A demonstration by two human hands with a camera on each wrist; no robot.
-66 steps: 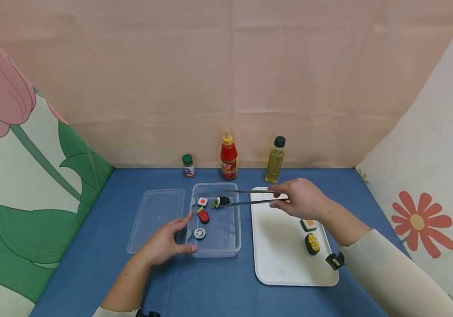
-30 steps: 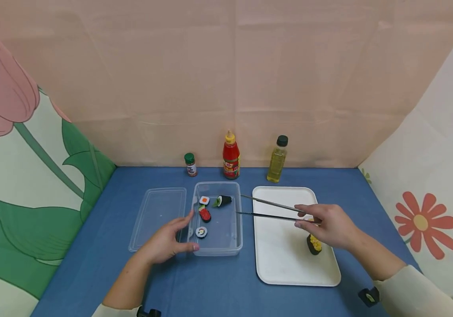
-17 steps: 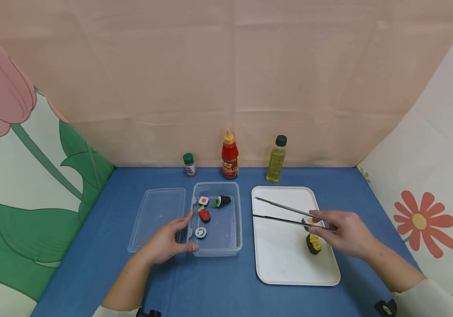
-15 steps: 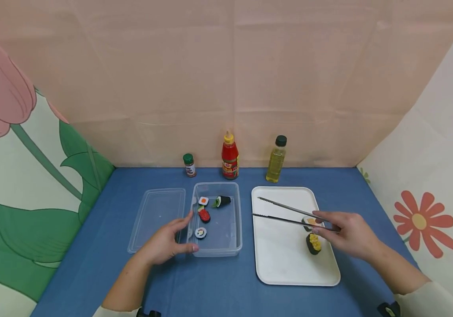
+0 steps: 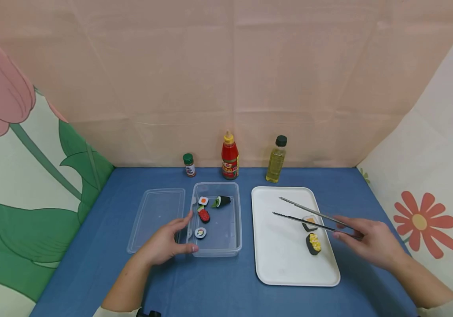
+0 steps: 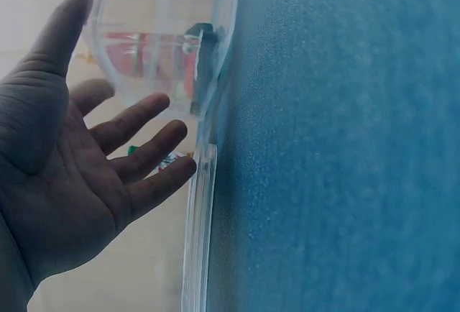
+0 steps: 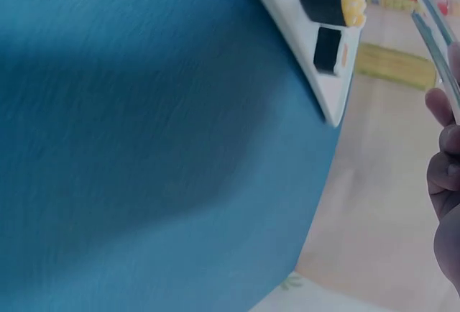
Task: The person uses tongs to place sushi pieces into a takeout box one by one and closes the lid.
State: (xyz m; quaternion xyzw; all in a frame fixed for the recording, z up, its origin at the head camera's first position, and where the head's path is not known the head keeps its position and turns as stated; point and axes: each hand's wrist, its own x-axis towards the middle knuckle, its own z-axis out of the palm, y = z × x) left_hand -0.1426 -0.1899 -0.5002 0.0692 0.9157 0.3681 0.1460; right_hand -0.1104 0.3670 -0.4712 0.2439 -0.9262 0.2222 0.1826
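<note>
My right hand (image 5: 373, 240) grips metal tongs (image 5: 313, 211) by the hinged end, over the right edge of a white tray (image 5: 281, 264). The tongs' arms are spread with nothing between the tips. Below them on the tray lie a sushi piece with an orange-yellow top (image 5: 310, 221) and a corn-topped sushi (image 5: 313, 243). My left hand (image 5: 163, 244), fingers extended and thumb apart, is at the left wall of a clear plastic container (image 5: 220, 252). Inside are a cone hand roll (image 5: 223, 201), a red-topped sushi (image 5: 204, 215) and two small rolls (image 5: 200, 233).
A clear lid (image 5: 156, 215) lies left of the container, partly behind my left hand. Along the back stand a green-capped spice jar (image 5: 189, 165), a red sauce bottle (image 5: 230, 156) and an oil bottle (image 5: 276, 160). Behind them hangs a beige cloth wall (image 5: 163, 88).
The tongs let go of the hand roll, which stays in the container. My right hand has carried the emptied tongs right, across the tray. My left hand has kept its place.
</note>
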